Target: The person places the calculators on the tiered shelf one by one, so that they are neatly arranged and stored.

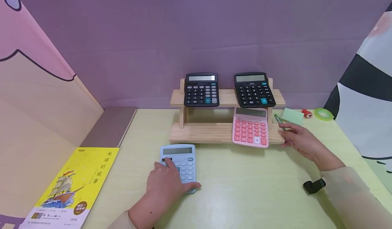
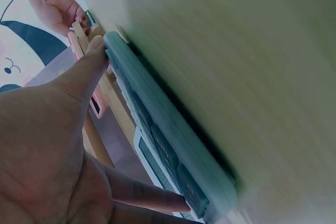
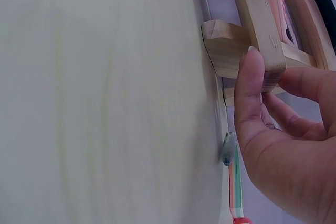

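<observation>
A light blue calculator (image 1: 183,157) lies flat on the pale green table (image 1: 245,188), in front of a two-tier wooden rack (image 1: 199,132). My left hand (image 1: 163,183) covers its left half, thumb against the near right edge (image 2: 97,45) and a finger on the keys (image 2: 168,201). My right hand (image 1: 298,140) grips the right end of the rack's lower shelf (image 3: 231,51), thumb on the end and fingers curled behind. A pink calculator (image 1: 250,128) leans on that shelf. Two black calculators (image 1: 201,90) (image 1: 254,90) stand on the upper shelf.
A green pen (image 1: 279,121) lies on the table by my right fingers. Behind it are a green sticky pad (image 1: 293,116), a small red item (image 1: 307,113) and a green tape roll (image 1: 323,114). A yellow book (image 1: 73,188) and grey notebook (image 1: 110,127) lie at the left.
</observation>
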A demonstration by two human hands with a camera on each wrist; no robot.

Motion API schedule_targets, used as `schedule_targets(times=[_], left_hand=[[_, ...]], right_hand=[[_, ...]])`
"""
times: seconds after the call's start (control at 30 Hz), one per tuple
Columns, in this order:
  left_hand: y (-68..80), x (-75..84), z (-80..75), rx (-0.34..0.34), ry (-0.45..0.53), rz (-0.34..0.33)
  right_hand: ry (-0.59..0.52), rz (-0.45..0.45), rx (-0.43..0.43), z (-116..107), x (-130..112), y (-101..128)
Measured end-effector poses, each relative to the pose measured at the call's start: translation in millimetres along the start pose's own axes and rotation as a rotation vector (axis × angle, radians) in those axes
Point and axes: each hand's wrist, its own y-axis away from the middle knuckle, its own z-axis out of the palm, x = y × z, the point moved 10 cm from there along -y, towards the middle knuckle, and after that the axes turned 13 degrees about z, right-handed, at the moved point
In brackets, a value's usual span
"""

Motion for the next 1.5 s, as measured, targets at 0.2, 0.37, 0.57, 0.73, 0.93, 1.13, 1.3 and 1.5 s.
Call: schedule_targets(times=[0.2,0.37,0.57,0.73,0.93,1.13,1.3,1.5], left_hand=[[-3.7,1.2,1.8,-0.056,0.018,0.021],[-5.5,-9.8,6.0,-0.127,0.125,0.055],[0.6,-23.9,10.3,-0.147,0.288,0.111],[8.5,-24.7,11.5,-0.135,0.285,0.139],[14.5,-12.0,1.2,-0.103,0.261,0.196],[-1.4,6.3,-20.1,-0.032,0.251,0.22],[-33.4,21.1,-29.6,-0.011,0.228,0.237],[-70.3,37.6,-39.8,0.0,0.195,0.226]], right_hand=[[-0.004,-0.004,0.012,0.1,-1.5,1.2],[0.003,0.002,0.008,1.4,-1.7,0.7],[0.004,0.011,0.008,1.7,-1.6,2.1],[0.004,0.004,0.01,1.1,-2.7,3.3],[0.006,0.005,0.009,0.3,-2.2,3.1],[-0.011,0.005,0.005,0.3,-0.6,3.3],[-0.011,0.004,0.003,0.9,0.5,3.0],[-0.015,-0.004,-0.003,0.7,-1.0,2.8]])
